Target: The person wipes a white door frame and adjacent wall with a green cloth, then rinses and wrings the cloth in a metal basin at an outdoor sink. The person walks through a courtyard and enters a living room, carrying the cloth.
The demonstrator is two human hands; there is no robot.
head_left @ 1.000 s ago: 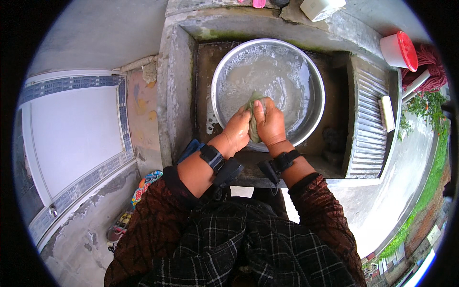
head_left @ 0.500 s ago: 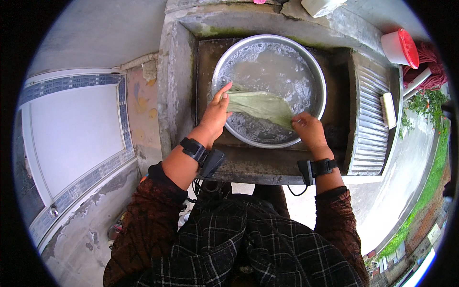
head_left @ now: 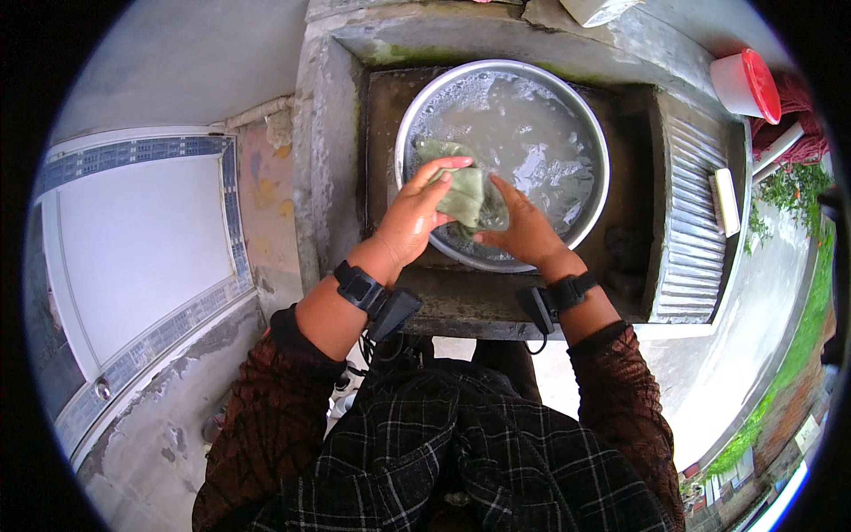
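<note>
The left hand [head_left: 412,215] had a decent grip on a wet-looking green cloth [head_left: 461,197] over the metal basin [head_left: 605,168]. The right hand [head_left: 532,232] was spread pretty wide right beside it, couldn't tell if touching.

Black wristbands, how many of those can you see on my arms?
2: a black wristband below the left hand, which holds the green cloth, and a second black wristband below the right hand. The sleeves might hide more.

Cloth [head_left: 463,197] — damp-looking, wrinkled fabric; basin [head_left: 605,168] smooth, shiny metal; sink [head_left: 330,164] — rough, matt concrete; bucket [head_left: 732,87] smooth plastic.
</note>
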